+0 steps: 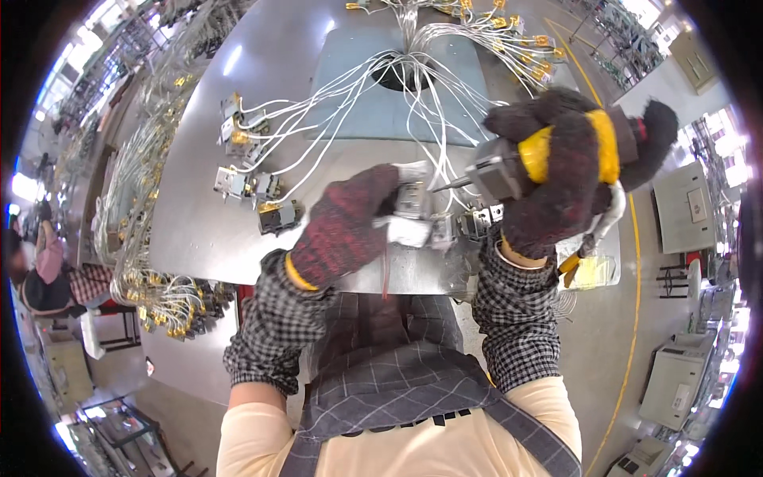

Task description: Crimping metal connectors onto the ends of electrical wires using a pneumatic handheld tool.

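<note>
My left hand (346, 226), in a dark red knitted glove, grips a small grey terminal block (413, 208) at the near edge of the metal table (199, 207). My right hand (568, 171), in a dark glove with yellow bands, holds a grey powered screwdriver (497, 171). Its bit points left at the block, almost touching it. White wires (381, 95) fan out from a hole in the table's grey mat (445, 103) toward the block and to other blocks.
Several wired grey blocks (242, 159) lie on the table's left part, one dark block (278, 216) nearer me. Yellow-tagged wire ends (524, 48) lie at the far right. Bundles of harnesses (159, 294) hang off the left edge. A seated person (44, 270) is far left; white machines (675, 374) stand right.
</note>
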Demonstrator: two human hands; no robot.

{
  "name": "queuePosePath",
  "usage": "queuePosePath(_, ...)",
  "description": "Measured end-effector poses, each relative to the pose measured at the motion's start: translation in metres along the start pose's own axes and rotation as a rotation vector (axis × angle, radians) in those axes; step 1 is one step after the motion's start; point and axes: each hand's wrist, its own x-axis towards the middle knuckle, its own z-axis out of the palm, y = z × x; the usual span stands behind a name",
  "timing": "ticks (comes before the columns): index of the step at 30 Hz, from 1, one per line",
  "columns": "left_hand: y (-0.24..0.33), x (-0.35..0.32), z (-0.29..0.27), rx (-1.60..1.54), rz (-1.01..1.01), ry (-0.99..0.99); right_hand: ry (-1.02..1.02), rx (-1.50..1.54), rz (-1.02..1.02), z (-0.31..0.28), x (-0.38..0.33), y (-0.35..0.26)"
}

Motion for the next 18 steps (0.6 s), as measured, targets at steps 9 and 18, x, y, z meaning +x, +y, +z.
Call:
queuePosePath(9, 0.001, 0.007, -0.004, 0.311, 0.067, 0.065, -0.076, 0.088, 0.087, 0.016, -0.008, 0.001)
queuePosePath(18, -0.008, 0.003, -0.004, 0.141, 0.002, -0.03, -0.104, 0.097, 0.12, 0.037, -0.015, 0.01)
